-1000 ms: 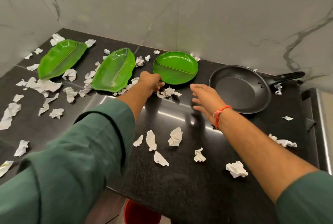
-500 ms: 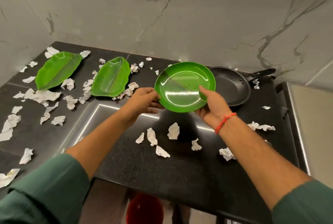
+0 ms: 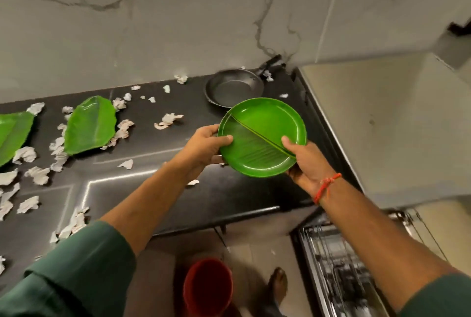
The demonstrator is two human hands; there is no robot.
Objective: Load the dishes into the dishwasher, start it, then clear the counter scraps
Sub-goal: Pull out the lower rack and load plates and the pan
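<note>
Round green plate (image 3: 265, 133) held above counter's (image 3: 158, 189) right front corner, off surface. Left hand (image 3: 206, 146) grips its left rim, right hand (image 3: 303, 161) near rim. Open dishwasher rack (image 3: 339, 273) lies below, right-hand side, nearer right hand.

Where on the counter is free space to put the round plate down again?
Bare black counter lies along the front edge, below both hands. The left side, around the leaf plate, is crowded with paper scraps; the pan fills the back right.

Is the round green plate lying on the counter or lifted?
Lifted: both hands, left hand and right hand, grip the round green plate above the counter.
</note>
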